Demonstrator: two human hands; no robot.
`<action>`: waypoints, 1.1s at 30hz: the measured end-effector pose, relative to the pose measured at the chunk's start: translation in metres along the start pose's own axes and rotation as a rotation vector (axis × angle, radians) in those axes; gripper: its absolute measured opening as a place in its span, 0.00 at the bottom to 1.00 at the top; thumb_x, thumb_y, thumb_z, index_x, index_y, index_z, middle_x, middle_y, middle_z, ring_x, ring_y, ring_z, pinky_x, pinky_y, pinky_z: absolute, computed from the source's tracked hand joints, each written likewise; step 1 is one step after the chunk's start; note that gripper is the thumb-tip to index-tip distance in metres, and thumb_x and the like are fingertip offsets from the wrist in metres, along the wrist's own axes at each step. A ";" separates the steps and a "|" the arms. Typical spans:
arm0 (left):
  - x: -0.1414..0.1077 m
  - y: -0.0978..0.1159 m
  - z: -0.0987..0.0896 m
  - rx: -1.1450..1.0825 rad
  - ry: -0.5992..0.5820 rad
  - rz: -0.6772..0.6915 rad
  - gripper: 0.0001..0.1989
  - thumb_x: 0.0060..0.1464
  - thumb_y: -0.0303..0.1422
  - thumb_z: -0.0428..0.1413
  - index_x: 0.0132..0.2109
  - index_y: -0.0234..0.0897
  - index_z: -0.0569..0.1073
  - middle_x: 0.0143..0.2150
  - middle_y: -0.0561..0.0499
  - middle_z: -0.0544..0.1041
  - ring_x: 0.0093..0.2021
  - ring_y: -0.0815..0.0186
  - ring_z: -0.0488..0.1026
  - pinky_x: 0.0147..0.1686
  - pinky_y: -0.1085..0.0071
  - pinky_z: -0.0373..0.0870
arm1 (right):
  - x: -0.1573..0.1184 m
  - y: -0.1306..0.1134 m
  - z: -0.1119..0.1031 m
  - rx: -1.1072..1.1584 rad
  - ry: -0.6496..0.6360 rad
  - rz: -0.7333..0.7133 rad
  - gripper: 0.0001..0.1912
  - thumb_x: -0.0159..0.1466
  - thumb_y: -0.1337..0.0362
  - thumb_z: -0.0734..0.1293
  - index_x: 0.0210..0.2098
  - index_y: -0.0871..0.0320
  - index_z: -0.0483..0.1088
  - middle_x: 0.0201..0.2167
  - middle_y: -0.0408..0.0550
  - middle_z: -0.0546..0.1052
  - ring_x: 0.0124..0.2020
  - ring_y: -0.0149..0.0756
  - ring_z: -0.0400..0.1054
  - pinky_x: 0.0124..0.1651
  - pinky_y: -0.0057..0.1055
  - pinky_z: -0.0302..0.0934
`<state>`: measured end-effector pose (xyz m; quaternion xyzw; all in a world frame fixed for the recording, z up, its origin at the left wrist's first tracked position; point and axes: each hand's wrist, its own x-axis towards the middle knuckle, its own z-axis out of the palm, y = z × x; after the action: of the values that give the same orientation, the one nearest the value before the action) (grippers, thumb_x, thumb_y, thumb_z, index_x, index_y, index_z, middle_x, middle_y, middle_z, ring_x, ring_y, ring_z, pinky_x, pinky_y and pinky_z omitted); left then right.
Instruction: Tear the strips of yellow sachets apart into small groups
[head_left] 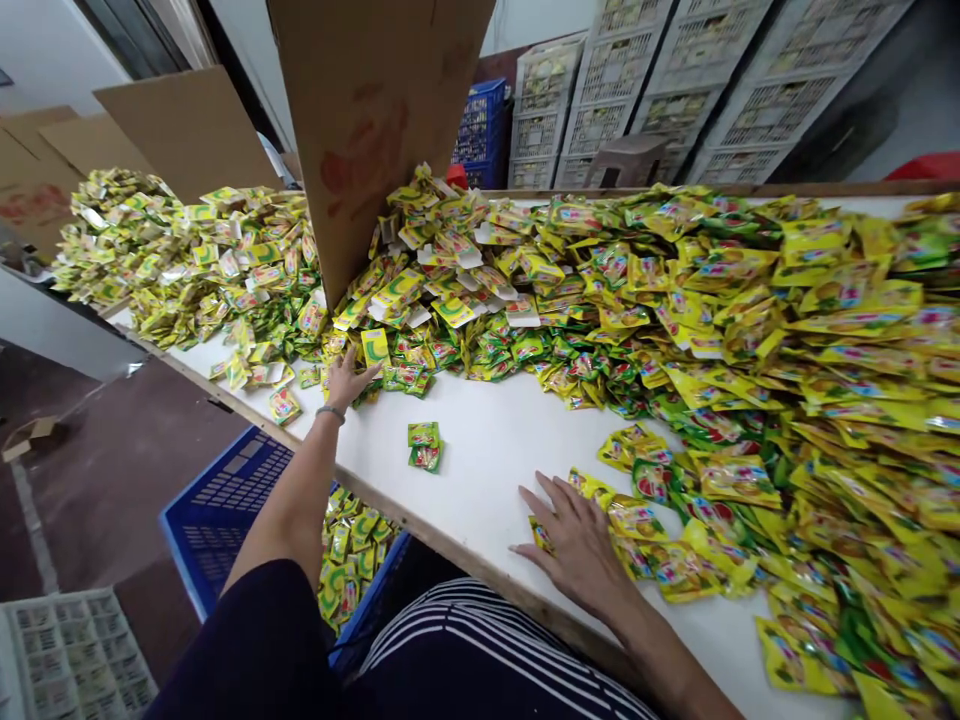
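My left hand [348,382], with a band on its wrist, reaches to the near edge of the pile of small yellow and green packets [405,375]. Its fingers are apart, beside an upright yellow packet with a green curve [375,347]. Over the loose yellow packets [637,520] at the table's near edge, my right hand [577,545] is spread with its palm down; whether it presses on them I cannot tell. Two small green packets [425,446] lie together on the white tabletop [480,440] between my hands.
A tall cardboard sheet [367,130] stands in the heap, dividing it. Larger yellow packets [825,330] are piled on the right. Below the table edge is a blue crate [225,500] containing packets. White crates [615,100] are stacked behind the table; another white crate [75,655] is on the floor.
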<state>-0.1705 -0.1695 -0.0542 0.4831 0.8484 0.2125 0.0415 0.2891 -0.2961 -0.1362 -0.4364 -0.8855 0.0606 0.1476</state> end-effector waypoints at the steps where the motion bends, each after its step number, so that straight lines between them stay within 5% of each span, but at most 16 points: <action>1: 0.002 0.006 0.008 -0.017 0.003 -0.030 0.39 0.49 0.56 0.61 0.63 0.40 0.69 0.63 0.32 0.67 0.64 0.38 0.62 0.58 0.48 0.61 | 0.002 -0.001 0.000 -0.005 0.000 0.008 0.31 0.63 0.49 0.68 0.64 0.48 0.66 0.67 0.55 0.66 0.65 0.59 0.59 0.61 0.58 0.56; 6: -0.014 0.032 0.030 -0.185 0.024 0.035 0.35 0.46 0.50 0.66 0.58 0.38 0.72 0.54 0.37 0.72 0.55 0.48 0.70 0.52 0.58 0.67 | 0.020 -0.001 -0.009 0.007 -0.005 0.036 0.28 0.66 0.50 0.66 0.63 0.51 0.67 0.66 0.55 0.67 0.64 0.56 0.59 0.62 0.56 0.53; 10: -0.058 0.056 0.043 -0.344 0.003 0.096 0.31 0.45 0.44 0.68 0.55 0.40 0.72 0.47 0.43 0.75 0.46 0.55 0.74 0.45 0.63 0.69 | 0.033 0.005 -0.011 0.050 -0.003 0.036 0.26 0.67 0.52 0.65 0.62 0.54 0.69 0.63 0.58 0.70 0.62 0.55 0.60 0.62 0.53 0.53; 17: -0.136 0.116 0.047 -0.751 -0.590 0.314 0.29 0.47 0.43 0.67 0.55 0.41 0.73 0.34 0.50 0.80 0.28 0.63 0.76 0.32 0.70 0.68 | 0.068 0.029 -0.008 0.246 0.087 0.116 0.19 0.67 0.60 0.66 0.56 0.56 0.73 0.53 0.57 0.77 0.54 0.51 0.68 0.57 0.48 0.59; 19: -0.132 0.125 0.041 -0.711 -0.555 0.341 0.24 0.51 0.44 0.64 0.53 0.41 0.75 0.29 0.51 0.79 0.26 0.63 0.75 0.30 0.69 0.68 | 0.078 0.037 -0.013 0.370 0.195 0.170 0.15 0.68 0.61 0.63 0.50 0.56 0.76 0.47 0.56 0.79 0.49 0.47 0.71 0.54 0.44 0.62; 21: -0.117 0.129 0.035 -0.564 -0.391 0.387 0.18 0.54 0.42 0.61 0.49 0.40 0.77 0.28 0.50 0.78 0.28 0.62 0.75 0.33 0.67 0.69 | 0.088 0.043 -0.021 0.452 0.324 0.261 0.13 0.69 0.61 0.61 0.42 0.56 0.78 0.40 0.54 0.80 0.44 0.45 0.72 0.50 0.40 0.64; 23: -0.097 0.130 0.031 -0.376 -0.285 0.497 0.16 0.52 0.40 0.63 0.47 0.40 0.79 0.35 0.47 0.81 0.38 0.57 0.76 0.41 0.64 0.70 | 0.099 0.047 -0.032 0.486 0.417 0.367 0.13 0.68 0.60 0.61 0.36 0.56 0.77 0.35 0.52 0.80 0.39 0.44 0.72 0.45 0.37 0.64; 25: -0.079 0.130 0.033 -0.221 -0.356 0.619 0.19 0.45 0.37 0.67 0.46 0.40 0.80 0.44 0.44 0.81 0.47 0.51 0.75 0.48 0.61 0.68 | 0.110 0.047 -0.042 0.512 0.442 0.426 0.12 0.67 0.60 0.63 0.33 0.56 0.76 0.32 0.50 0.79 0.35 0.42 0.71 0.41 0.35 0.63; 28: -0.067 0.131 0.044 -0.096 -0.513 0.687 0.20 0.40 0.33 0.69 0.44 0.41 0.80 0.47 0.43 0.80 0.49 0.49 0.74 0.48 0.62 0.67 | 0.120 0.039 -0.051 0.556 0.356 0.369 0.10 0.66 0.60 0.65 0.32 0.55 0.76 0.31 0.47 0.79 0.34 0.39 0.71 0.40 0.33 0.62; 33: -0.073 0.127 0.058 -0.030 -0.405 0.626 0.11 0.53 0.38 0.62 0.44 0.41 0.79 0.35 0.44 0.80 0.39 0.54 0.75 0.41 0.65 0.66 | 0.111 0.016 -0.040 0.415 0.078 0.225 0.13 0.59 0.58 0.75 0.41 0.56 0.76 0.39 0.52 0.79 0.43 0.44 0.71 0.47 0.39 0.64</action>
<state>-0.0138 -0.1552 -0.0657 0.7509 0.6308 0.1275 0.1484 0.2503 -0.1991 -0.0789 -0.4947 -0.7933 0.2406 0.2609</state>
